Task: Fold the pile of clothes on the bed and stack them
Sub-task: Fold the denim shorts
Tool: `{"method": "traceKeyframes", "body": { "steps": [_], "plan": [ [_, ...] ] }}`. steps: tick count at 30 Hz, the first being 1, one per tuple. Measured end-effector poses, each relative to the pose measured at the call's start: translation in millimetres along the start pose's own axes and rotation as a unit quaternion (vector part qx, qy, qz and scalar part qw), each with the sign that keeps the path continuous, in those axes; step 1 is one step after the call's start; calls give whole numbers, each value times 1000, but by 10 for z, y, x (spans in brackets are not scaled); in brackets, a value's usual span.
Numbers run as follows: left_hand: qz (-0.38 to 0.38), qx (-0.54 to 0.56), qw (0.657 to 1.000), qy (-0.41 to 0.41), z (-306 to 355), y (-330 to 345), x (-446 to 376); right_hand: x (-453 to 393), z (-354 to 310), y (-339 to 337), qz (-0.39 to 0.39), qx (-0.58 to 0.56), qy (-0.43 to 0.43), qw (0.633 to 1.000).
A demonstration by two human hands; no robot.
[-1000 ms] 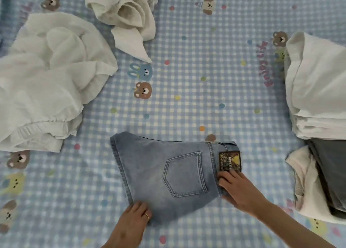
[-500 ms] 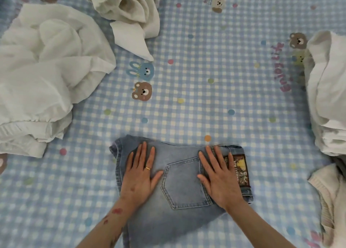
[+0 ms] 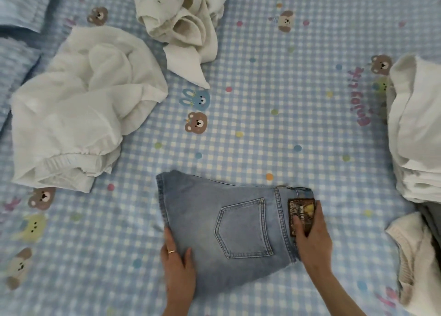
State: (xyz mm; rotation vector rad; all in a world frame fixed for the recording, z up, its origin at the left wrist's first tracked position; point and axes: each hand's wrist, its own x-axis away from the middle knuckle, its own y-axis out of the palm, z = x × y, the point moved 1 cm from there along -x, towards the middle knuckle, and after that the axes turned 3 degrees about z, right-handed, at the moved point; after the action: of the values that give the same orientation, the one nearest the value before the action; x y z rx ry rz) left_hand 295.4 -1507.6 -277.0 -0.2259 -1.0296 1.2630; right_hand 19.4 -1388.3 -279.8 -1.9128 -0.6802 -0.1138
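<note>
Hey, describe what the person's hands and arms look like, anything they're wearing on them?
Both forearms are bare, with no sleeves in view. The left hand wears a thin gold-toned ring on one of its fingers. The right hand shows no ring, watch or bracelet. No gloves on either hand.

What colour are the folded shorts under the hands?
Light blue denim shorts, with a brown and yellow waistband patch, seen in the head view.

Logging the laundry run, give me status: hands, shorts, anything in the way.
Left hand gripping the folded denim shorts at the hem edge; right hand gripping the waistband. Folded stack to the right; path clear.
</note>
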Motion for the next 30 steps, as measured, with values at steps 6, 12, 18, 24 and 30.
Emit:
{"method": "traceKeyframes", "body": {
  "steps": [6,12,18,24,30],
  "plan": [
    [-28,94,995,32,329,-174,21,-132,-178,-321,14,-94,-32,995],
    [-49,137,980,135,1528,97,488,-426,-228,-1484,167,-96,-107,975],
    [-169,237,930,226,3143,1017,1079,-1263,398,-3125,303,-71,-72,948],
    [-213,238,889,328,4373,2091,1430,-2169,959,-4136,362,-71,-50,928],
    [-203,148,911,327,4813,2957,1231,-3074,1382,-4412,355,-49,-14,934]
  ]
}}
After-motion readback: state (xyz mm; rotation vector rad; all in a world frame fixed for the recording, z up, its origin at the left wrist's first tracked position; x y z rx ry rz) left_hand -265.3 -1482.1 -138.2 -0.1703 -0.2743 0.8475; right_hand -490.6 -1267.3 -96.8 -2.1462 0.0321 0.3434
